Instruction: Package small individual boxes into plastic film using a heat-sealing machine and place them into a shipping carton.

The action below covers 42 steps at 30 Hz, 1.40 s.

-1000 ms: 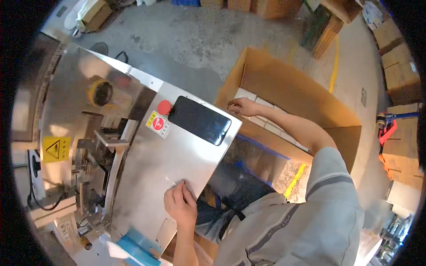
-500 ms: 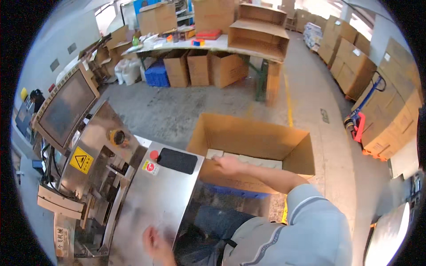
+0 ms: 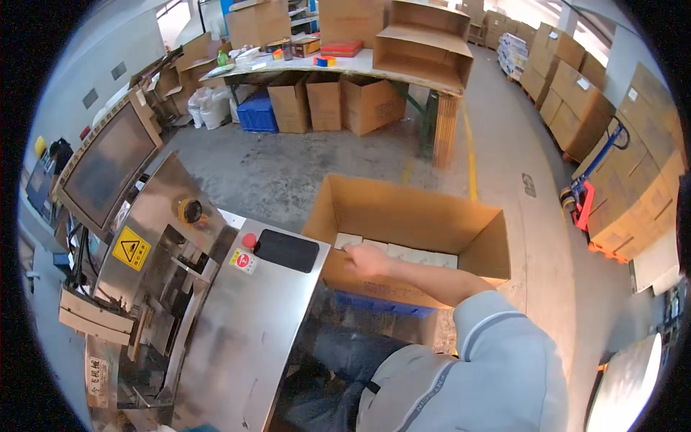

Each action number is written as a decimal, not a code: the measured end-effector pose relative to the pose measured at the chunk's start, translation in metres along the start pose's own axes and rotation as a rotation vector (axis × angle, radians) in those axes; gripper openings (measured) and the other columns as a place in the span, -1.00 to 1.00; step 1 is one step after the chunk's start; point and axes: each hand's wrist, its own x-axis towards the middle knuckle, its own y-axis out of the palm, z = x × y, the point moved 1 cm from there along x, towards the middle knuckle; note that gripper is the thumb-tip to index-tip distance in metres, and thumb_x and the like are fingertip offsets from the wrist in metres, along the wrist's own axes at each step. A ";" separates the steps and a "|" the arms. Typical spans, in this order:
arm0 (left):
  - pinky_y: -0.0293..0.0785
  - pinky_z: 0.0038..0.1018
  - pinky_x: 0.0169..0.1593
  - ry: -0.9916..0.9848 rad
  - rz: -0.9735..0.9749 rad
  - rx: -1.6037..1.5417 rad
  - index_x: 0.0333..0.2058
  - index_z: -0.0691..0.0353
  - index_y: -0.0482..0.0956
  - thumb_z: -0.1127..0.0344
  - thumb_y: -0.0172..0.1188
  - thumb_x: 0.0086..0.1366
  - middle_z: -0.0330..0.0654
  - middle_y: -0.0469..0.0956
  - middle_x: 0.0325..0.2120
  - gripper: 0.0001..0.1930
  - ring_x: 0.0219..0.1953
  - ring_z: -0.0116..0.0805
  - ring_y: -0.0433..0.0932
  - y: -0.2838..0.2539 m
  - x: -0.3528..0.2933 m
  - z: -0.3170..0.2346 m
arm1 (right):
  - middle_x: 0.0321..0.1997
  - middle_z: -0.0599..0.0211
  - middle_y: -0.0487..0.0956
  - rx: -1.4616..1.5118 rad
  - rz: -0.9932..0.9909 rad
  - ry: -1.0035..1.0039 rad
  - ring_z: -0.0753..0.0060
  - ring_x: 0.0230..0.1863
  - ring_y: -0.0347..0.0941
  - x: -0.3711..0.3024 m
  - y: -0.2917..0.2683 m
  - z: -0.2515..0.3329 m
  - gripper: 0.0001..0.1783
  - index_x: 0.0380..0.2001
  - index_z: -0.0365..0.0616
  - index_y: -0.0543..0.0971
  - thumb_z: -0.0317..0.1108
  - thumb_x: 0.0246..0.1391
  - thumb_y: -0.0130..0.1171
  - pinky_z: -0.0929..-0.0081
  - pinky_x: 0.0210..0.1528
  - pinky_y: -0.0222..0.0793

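My right hand (image 3: 368,260) reaches over the near wall of a large open cardboard carton (image 3: 417,209). Its fingers are curled downward and closed; what they grip, if anything, is hidden behind the hand. Right beside the fingertips lies a small white box (image 3: 348,240), at the left end of a row of white boxes (image 3: 414,254) inside the carton. My left hand is out of view. To the left of the carton stands a steel machine with a flat metal top (image 3: 241,327), on which a black phone-like slab (image 3: 288,250) lies next to a red button (image 3: 249,240).
A blue crate (image 3: 381,304) sits under the carton. The machine carries a tilted screen (image 3: 108,169) and a yellow warning sign (image 3: 131,248). Across the floor is a cluttered worktable (image 3: 353,66). On the right, a pallet jack (image 3: 586,194) stands by stacked cartons (image 3: 633,191).
My left hand, earlier over the near part of the metal top, has dropped out of view at the bottom. My right hand has shifted slightly and remains at the carton's left end.
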 end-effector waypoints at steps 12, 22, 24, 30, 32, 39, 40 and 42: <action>0.54 -0.16 -0.37 -0.011 -0.116 0.299 -0.22 0.32 0.60 0.18 0.24 0.28 0.02 0.66 -0.44 -0.72 -0.44 -0.04 0.62 0.011 0.047 0.141 | -0.15 -0.11 0.64 0.004 0.059 0.075 -0.23 -0.09 0.57 -0.012 -0.007 -0.002 -0.61 -0.02 -0.13 0.48 -0.17 0.14 0.16 -0.11 -0.04 0.48; 0.52 -0.08 -0.51 -0.035 -0.223 0.602 -0.30 0.28 0.62 0.11 0.28 0.21 0.03 0.66 -0.53 -0.69 -0.54 0.04 0.63 -0.012 0.072 0.178 | -0.11 -0.16 0.63 0.016 0.072 0.083 -0.23 -0.02 0.57 -0.001 -0.018 0.008 -0.56 -0.05 -0.23 0.48 -0.16 0.10 0.19 -0.11 0.02 0.48; 0.53 -0.12 -0.42 -0.006 -0.115 0.442 -0.26 0.31 0.61 0.16 0.25 0.25 0.04 0.65 -0.46 -0.71 -0.47 0.00 0.62 -0.004 0.069 0.135 | -0.10 -0.16 0.63 0.009 0.069 0.098 -0.24 -0.02 0.57 -0.007 -0.019 -0.003 -0.53 -0.01 -0.23 0.47 -0.14 0.10 0.20 -0.11 0.03 0.48; 0.53 -0.24 -0.15 0.071 0.150 -0.014 -0.14 0.40 0.60 0.31 0.15 0.39 0.08 0.61 -0.24 -0.76 -0.24 -0.09 0.59 -0.003 0.038 -0.038 | 0.11 -0.12 0.55 0.152 -0.160 -0.019 -0.18 0.17 0.45 -0.017 -0.028 0.021 -0.39 0.16 -0.20 0.44 -0.11 0.10 0.24 -0.02 0.18 0.40; 0.54 -0.28 -0.06 0.096 0.246 -0.164 -0.10 0.43 0.60 0.36 0.12 0.44 0.09 0.60 -0.17 -0.77 -0.17 -0.13 0.57 0.000 0.021 -0.106 | 0.21 -0.11 0.48 0.262 -0.330 -0.187 -0.16 0.26 0.37 -0.021 -0.041 0.049 -0.33 0.20 -0.21 0.43 -0.11 0.07 0.29 0.06 0.28 0.33; 0.58 -0.34 -0.13 0.207 0.473 -0.250 -0.17 0.42 0.67 0.39 0.15 0.43 0.02 0.69 -0.31 -0.80 -0.26 -0.25 0.66 0.044 -0.074 -0.296 | 0.39 -0.16 0.25 0.649 -0.131 -0.874 -0.22 0.38 0.18 -0.065 -0.043 0.242 -0.14 0.28 -0.23 0.30 -0.06 0.01 0.40 0.01 0.41 0.15; 0.59 -0.33 -0.15 0.226 0.503 -0.308 -0.18 0.42 0.67 0.40 0.17 0.42 0.01 0.70 -0.33 -0.81 -0.29 -0.24 0.67 0.056 -0.083 -0.298 | 0.39 -0.16 0.25 0.645 -0.144 -0.864 -0.22 0.38 0.18 -0.072 -0.046 0.249 -0.14 0.28 -0.23 0.30 -0.06 0.01 0.40 0.01 0.41 0.15; 0.60 -0.36 -0.19 0.266 0.519 -0.367 -0.20 0.43 0.67 0.41 0.23 0.39 -0.01 0.71 -0.33 -0.83 -0.31 -0.26 0.69 0.069 -0.093 -0.299 | 0.23 -0.06 0.44 0.765 0.126 -0.889 -0.14 0.22 0.37 -0.076 -0.040 0.264 -0.35 0.13 -0.21 0.46 -0.08 0.05 0.36 0.08 0.21 0.35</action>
